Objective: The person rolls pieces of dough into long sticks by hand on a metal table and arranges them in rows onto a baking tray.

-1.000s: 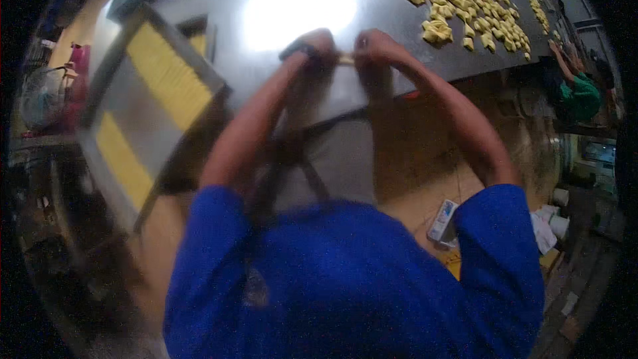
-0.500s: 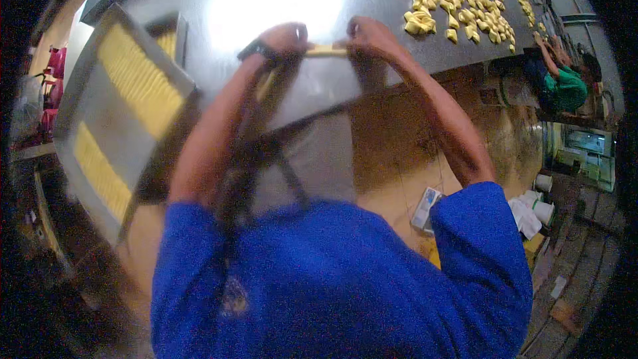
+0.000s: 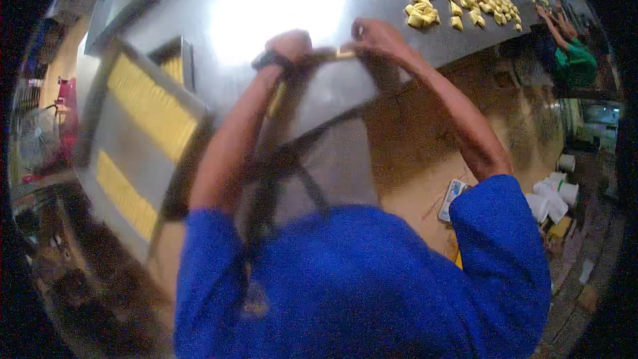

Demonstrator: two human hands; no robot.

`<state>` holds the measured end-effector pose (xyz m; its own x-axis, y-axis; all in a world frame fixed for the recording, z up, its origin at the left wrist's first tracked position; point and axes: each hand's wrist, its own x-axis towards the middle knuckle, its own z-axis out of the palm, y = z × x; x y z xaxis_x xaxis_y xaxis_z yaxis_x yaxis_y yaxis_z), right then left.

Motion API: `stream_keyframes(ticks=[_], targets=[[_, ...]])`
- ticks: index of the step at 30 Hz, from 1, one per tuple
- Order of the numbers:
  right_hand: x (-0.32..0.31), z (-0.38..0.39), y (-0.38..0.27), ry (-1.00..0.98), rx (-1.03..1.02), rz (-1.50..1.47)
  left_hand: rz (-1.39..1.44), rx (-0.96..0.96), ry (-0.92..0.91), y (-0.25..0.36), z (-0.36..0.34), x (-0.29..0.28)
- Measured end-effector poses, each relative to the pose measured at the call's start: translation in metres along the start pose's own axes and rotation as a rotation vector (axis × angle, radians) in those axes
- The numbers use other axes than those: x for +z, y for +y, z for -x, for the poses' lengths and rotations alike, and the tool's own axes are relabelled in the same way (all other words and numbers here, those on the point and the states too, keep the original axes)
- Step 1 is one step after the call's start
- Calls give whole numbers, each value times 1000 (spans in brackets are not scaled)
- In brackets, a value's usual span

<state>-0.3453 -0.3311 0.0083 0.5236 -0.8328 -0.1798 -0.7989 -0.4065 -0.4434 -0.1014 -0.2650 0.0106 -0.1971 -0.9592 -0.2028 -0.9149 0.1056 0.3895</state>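
Note:
Over the metal table, a short strip of yellow dough runs between my two hands. My left hand, with a dark band at its wrist, is closed around the strip's left end. My right hand has its fingers curled at the other end. Motion smears the fingers and part of the strip. Another yellow dough strip shows partly beside my left forearm, which hides some of it. Folded yellow dough pieces lie loosely spread farther back on the right.
To the left, a metal tray holds two rows of thin dough sticks. Behind it sits a smaller tray with more sticks, and a shallow metal tray lies farther back. A co-worker in green reaches over the table at far right.
The view has shifted, moving the table and trays within it. Both hands stay on the dough strip; less of its yellow shows between them now.

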Motion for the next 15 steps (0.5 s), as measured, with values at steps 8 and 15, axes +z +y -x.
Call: stream_keyframes(ticks=[8,15], targets=[[1,3,0,71,-28,27,33,-55,98,5,12,0],[7,9,-8,168,-50,42,-7,-96,63,10,8,1]])
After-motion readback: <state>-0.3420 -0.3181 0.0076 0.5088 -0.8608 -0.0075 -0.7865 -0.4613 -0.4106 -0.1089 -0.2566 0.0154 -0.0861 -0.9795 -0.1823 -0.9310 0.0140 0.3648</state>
